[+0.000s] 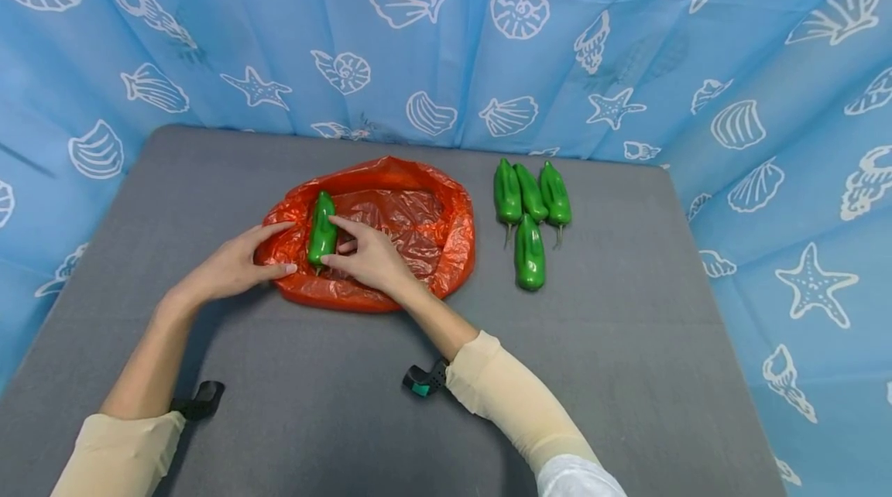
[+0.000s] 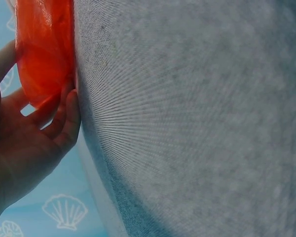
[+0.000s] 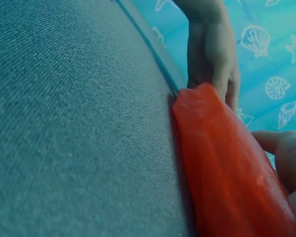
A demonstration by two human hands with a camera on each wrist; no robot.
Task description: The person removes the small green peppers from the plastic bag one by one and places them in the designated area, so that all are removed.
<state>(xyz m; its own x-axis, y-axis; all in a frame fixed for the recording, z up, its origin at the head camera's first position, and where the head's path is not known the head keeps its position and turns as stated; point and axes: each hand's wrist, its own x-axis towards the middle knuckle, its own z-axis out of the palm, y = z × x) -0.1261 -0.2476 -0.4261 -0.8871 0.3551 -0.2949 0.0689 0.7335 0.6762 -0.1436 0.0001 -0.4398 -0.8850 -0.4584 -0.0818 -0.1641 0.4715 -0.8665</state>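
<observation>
In the head view an orange-red plastic bag [image 1: 456,249] lies on the grey table with its mouth spread wide and its rim rolled outward. My right hand [image 1: 376,257] reaches over the near rim and pinches a green pepper [image 1: 323,230] between thumb and fingers, inside the bag's left part. The pepper points away from me, its stem towards me. My left hand [image 1: 233,265] touches the bag's left side, thumb and fingers apart. The left wrist view shows its fingers against the bag [image 2: 44,44]. In the right wrist view, the bag's side [image 3: 222,163] hides the pepper.
Several green peppers [image 1: 531,253] lie in a cluster on the grey table [image 1: 627,373], right of the bag. A blue curtain [image 1: 446,40] with white shells and starfish hangs behind the table and along its sides.
</observation>
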